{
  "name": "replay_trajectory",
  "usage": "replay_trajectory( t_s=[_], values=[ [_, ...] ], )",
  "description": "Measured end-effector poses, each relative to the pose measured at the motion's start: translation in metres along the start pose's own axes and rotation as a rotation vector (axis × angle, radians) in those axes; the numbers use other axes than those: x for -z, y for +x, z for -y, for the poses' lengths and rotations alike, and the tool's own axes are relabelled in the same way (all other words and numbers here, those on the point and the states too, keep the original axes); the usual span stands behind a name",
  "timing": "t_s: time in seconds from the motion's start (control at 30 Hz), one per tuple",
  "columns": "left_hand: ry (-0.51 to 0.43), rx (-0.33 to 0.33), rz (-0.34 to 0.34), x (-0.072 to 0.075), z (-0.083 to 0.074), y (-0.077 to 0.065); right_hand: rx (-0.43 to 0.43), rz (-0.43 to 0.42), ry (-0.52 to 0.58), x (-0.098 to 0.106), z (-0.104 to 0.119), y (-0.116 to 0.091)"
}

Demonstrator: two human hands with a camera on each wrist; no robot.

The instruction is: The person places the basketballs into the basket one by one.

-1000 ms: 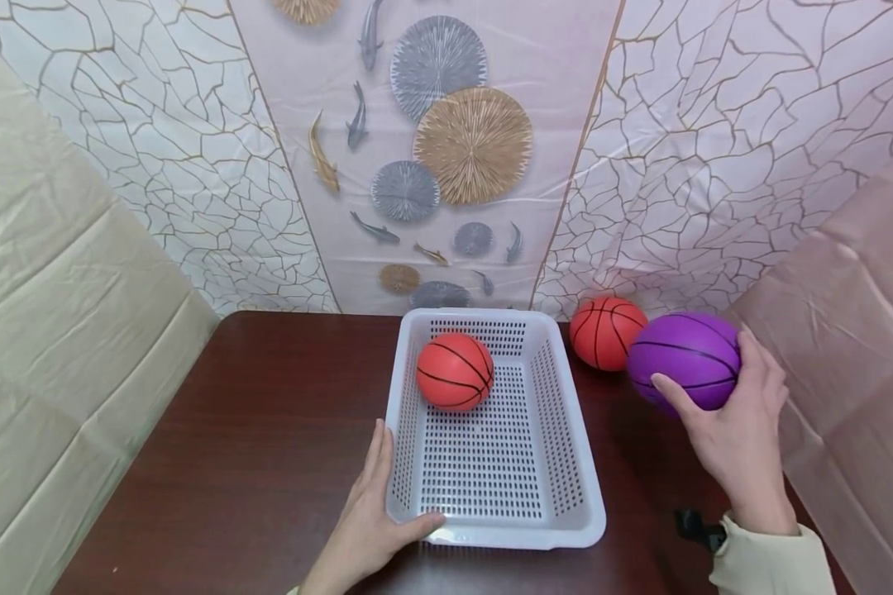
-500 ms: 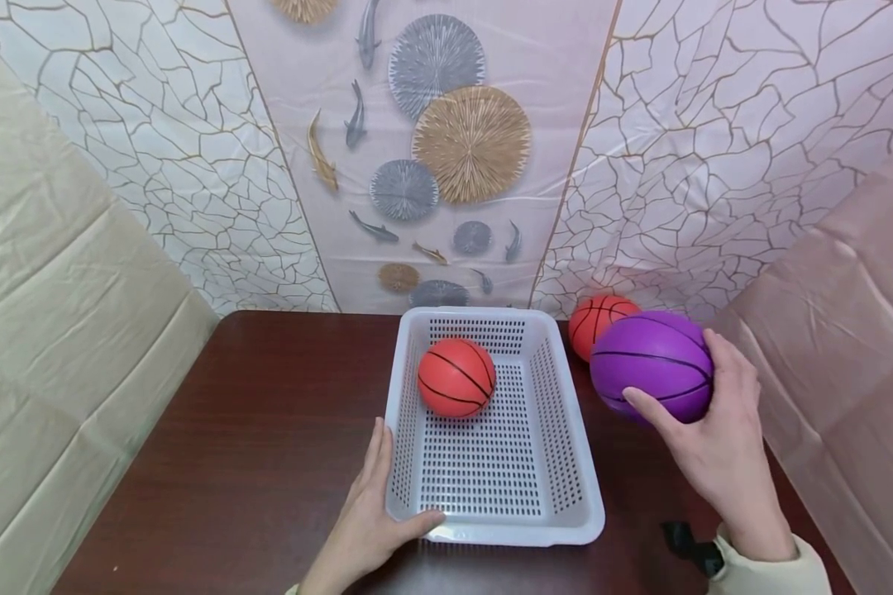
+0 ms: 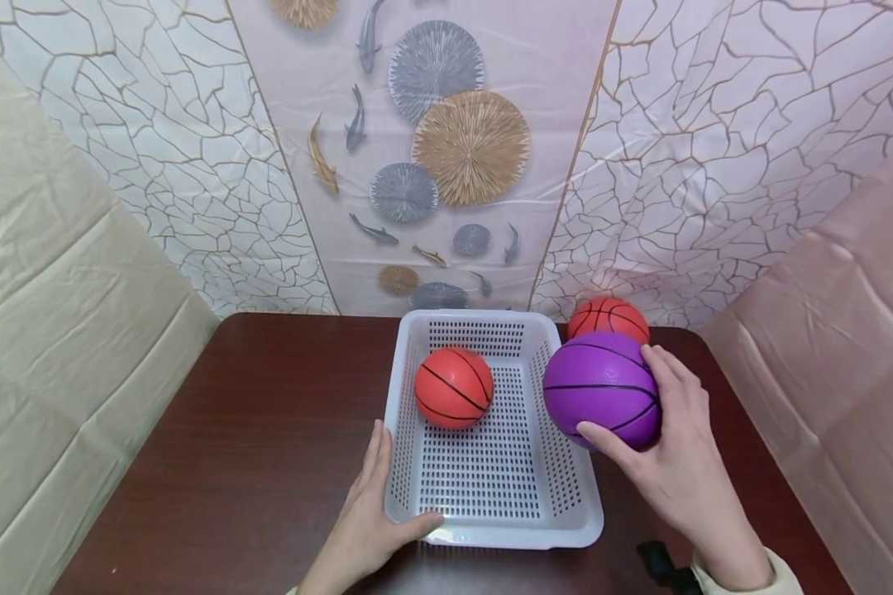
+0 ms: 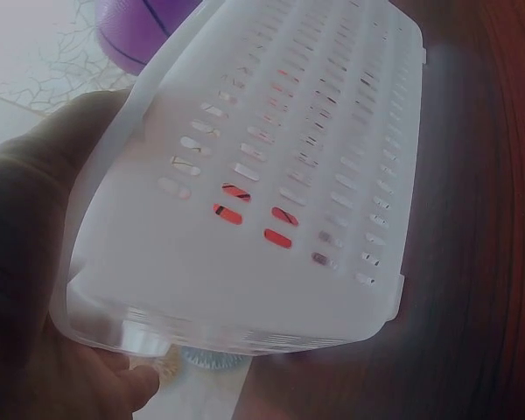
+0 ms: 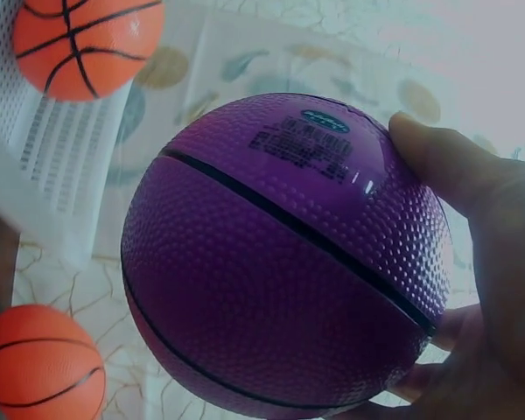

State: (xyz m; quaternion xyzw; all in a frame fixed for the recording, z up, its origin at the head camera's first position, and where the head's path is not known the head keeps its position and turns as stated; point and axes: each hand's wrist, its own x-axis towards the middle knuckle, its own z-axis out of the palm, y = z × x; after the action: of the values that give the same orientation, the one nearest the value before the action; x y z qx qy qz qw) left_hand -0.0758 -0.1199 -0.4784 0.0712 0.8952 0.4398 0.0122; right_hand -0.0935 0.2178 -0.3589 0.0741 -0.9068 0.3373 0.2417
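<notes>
My right hand (image 3: 680, 446) grips a purple toy basketball (image 3: 603, 388) from its right side, thumb at the front and fingers curved round the back. In the head view the ball overlaps the right rim of a pale plastic basket (image 3: 595, 529). A printed label shows on the purple ball (image 5: 289, 254) in the right wrist view. My left hand (image 3: 368, 512) holds the basket's near left corner, thumb over the front rim, fingers along the left wall. Inside the basket, toward the left, sits a red basketball (image 3: 454, 388).
Another red basketball (image 3: 606, 318) lies on the dark wooden table (image 3: 268, 438) behind the purple one, right of the basket. A patterned cloth (image 3: 469, 149) hangs behind the table, with fabric walls (image 3: 848, 330) on both sides. Something black (image 3: 658, 562) hangs by the right sleeve.
My right hand has carried the purple basketball leftward, from the right of the basket to its right rim. The red basketball inside has rolled slightly nearer. My left hand stays put.
</notes>
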Motion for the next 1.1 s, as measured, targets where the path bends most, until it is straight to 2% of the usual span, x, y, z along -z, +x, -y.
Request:
replay_trajectory(
  t_s=[0.4,0.87,1.1],
  values=[
    [-0.001,0.004,-0.003,-0.001,0.001,0.0,0.083,0.097,-0.004,-0.015,0.019,-0.011],
    [0.006,-0.009,-0.013,-0.003,0.002,0.0,0.156,0.178,-0.011,-0.034,0.025,-0.02],
    [0.007,-0.021,-0.019,-0.003,0.002,-0.001,0.185,0.115,0.041,-0.03,0.03,-0.019]
  ],
)
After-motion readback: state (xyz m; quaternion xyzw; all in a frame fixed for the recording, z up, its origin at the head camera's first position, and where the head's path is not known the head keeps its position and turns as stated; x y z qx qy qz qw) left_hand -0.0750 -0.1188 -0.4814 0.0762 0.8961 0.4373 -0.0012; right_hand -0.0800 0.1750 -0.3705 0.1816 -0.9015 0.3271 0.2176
